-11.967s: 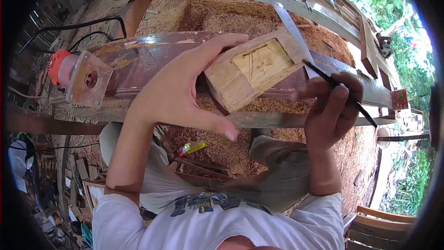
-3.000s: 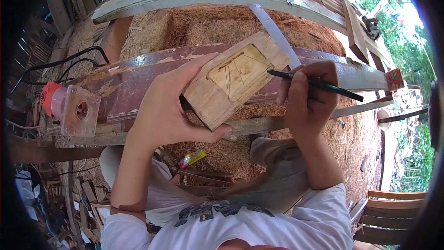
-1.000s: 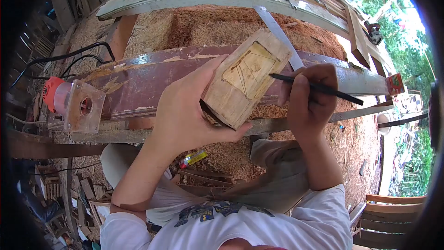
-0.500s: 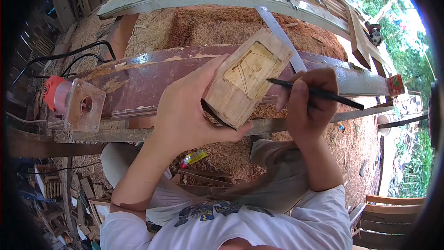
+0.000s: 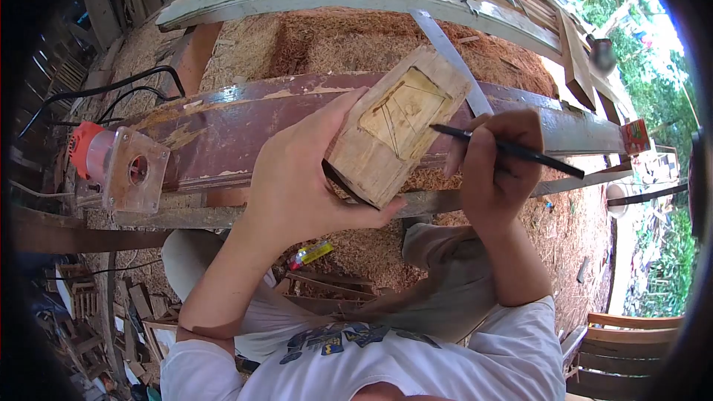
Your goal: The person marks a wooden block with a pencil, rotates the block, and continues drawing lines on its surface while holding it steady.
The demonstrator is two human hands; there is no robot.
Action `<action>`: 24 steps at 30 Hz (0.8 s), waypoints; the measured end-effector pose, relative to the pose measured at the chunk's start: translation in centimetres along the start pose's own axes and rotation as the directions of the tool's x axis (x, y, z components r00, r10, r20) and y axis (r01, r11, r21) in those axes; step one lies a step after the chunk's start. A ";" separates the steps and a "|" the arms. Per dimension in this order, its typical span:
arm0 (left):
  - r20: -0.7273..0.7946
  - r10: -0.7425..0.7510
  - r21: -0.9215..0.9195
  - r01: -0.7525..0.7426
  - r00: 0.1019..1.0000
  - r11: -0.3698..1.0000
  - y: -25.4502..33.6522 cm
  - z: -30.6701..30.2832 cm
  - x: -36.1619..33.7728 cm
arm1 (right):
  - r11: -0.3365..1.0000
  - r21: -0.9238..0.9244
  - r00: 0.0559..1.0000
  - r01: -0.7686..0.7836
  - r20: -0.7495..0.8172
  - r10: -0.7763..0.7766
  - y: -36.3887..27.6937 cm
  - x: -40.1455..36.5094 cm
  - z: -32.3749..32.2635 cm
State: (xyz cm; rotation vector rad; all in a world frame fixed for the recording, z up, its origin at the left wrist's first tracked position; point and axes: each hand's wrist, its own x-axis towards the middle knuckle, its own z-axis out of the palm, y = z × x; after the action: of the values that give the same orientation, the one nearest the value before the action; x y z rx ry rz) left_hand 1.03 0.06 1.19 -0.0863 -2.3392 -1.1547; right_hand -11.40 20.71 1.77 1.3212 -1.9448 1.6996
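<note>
My left hand is wrapped around a wooden block, holding it tilted above the bench with its top face toward me. Cut into that face is a shallow recess marked with dark straight lines. In my right hand is a slim black pen, gripped between thumb and fingers. Its tip meets the block at the right edge of the recess. Behind the block and right hand, a metal ruler lies slanting across the bench.
A worn reddish-brown plank bench crosses in front of me. At its left end stands a trim router with a clear base and black cable. Beyond is a white-edged worktable with wood strips. Wood shavings cover the ground, with a yellow packet below my hands.
</note>
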 end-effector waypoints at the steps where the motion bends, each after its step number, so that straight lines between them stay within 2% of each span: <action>1: 0.010 -0.009 -0.002 0.009 1.000 1.000 0.1 -0.1 0.0 | 0.997 0.074 1.000 -0.016 -0.011 0.017 -0.4 -0.1 0.3; 4: 0.009 -0.029 -0.006 0.029 1.000 1.000 0.2 -0.1 0.0 | 0.994 0.087 0.995 0.065 0.067 -0.070 -0.5 -0.4 0.2; 7: 0.014 -0.011 -0.007 0.011 1.000 1.000 0.2 0.0 0.1 | 1.000 0.016 1.000 -0.007 -0.001 0.007 0.0 -0.3 -0.2; 11: -0.004 0.006 -0.007 -0.006 1.000 1.000 0.0 0.0 0.0 | 0.999 0.047 1.000 0.000 -0.005 0.000 -0.5 -0.4 0.3; 13: 0.005 -0.006 0.011 0.006 1.000 1.000 0.1 0.0 0.0 | 0.993 0.078 0.992 0.090 0.079 -0.096 -0.8 -0.6 0.3; 14: 0.005 -0.006 0.010 0.006 1.000 1.000 0.1 0.0 0.0 | 0.993 0.077 0.992 0.090 0.078 -0.096 -0.8 -0.7 0.4; 16: -0.003 0.020 0.007 -0.020 1.000 1.000 0.0 0.0 0.0 | 0.995 0.081 0.995 -0.059 -0.069 0.065 -0.8 -0.9 0.6; 19: -0.046 0.071 0.032 -0.070 0.996 0.997 -0.3 0.3 -0.1 | 0.982 0.163 0.989 -0.093 -0.096 0.109 -0.6 -0.5 0.6; 20: -0.048 0.072 0.032 -0.071 0.996 0.997 -0.2 0.2 0.0 | 0.983 0.162 0.990 -0.091 -0.096 0.107 -0.8 -0.6 0.6; 22: 0.008 0.002 -0.003 -0.002 1.000 1.000 0.0 0.0 0.0 | 0.983 0.182 1.000 -0.002 -0.020 0.005 -1.1 -0.9 0.8; 24: -0.001 0.014 0.001 -0.014 1.000 1.000 0.0 0.0 0.0 | 0.988 0.157 1.000 0.006 -0.009 -0.005 -1.0 -0.9 0.7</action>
State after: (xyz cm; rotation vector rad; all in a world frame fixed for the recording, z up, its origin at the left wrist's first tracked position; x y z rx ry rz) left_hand 1.05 0.06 1.18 -0.1014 -2.3347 -1.1473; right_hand -9.89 20.56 1.60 1.3671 -1.8328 1.8865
